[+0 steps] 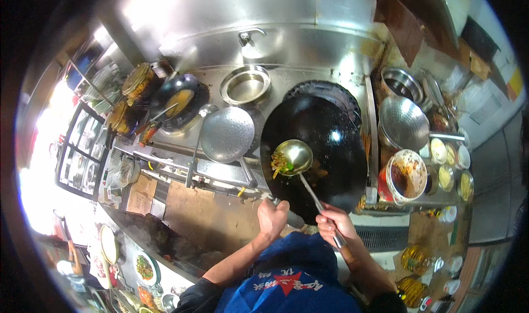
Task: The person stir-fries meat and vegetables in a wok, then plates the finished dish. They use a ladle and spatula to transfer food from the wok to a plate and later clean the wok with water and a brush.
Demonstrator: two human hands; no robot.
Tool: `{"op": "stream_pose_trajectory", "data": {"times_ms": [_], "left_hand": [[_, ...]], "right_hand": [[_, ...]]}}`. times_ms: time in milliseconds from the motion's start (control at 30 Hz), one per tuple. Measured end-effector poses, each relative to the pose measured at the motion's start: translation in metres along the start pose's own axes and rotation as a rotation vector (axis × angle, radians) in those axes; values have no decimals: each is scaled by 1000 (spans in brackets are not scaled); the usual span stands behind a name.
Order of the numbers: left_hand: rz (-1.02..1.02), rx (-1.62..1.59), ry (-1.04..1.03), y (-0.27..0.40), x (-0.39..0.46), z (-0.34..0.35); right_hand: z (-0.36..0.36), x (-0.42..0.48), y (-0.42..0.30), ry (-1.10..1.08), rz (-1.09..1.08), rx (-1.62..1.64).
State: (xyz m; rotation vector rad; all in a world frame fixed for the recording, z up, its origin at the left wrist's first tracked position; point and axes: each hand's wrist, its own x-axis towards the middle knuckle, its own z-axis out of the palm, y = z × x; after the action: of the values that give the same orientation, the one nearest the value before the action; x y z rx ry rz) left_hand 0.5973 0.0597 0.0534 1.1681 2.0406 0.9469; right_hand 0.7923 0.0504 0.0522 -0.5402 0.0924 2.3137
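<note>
My left hand [272, 218] is closed around the grip of a large black wok [343, 168], which is tilted toward me over a burner. In my right hand [339, 226] is the handle of a metal ladle [300, 152]. The ladle's bowl is inside the wok, with cut pieces of cooked food [280, 164], some green, at its left side. Brown bits cling to the wok's dark inner surface near the ladle. A perforated strainer [228, 134] rests on the stove just left of the wok.
A metal basin [245, 86] stands below a faucet [251, 35]. At left, a smaller wok [182, 102] holds yellowish liquid. To the right are a perforated metal colander [404, 123], a sauce-stained bucket [384, 185] and several seasoning tubs [446, 177]. A plated dish [146, 268] sits on the counter at lower left.
</note>
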Motion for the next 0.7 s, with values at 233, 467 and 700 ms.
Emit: {"op": "stream_pose_trajectory", "data": {"times_ms": [233,467,700], "left_hand": [[-32,-25,1,-10,6,-6],[-58,-89,2,-16,12,-10],[19,-15,-58,-5,23,-12]], "right_hand": [[-9,-7,13,-91,51,66],[-34,-15,-38,240,-212,-233],[-65,17,-36,675,-455,-1470]]}}
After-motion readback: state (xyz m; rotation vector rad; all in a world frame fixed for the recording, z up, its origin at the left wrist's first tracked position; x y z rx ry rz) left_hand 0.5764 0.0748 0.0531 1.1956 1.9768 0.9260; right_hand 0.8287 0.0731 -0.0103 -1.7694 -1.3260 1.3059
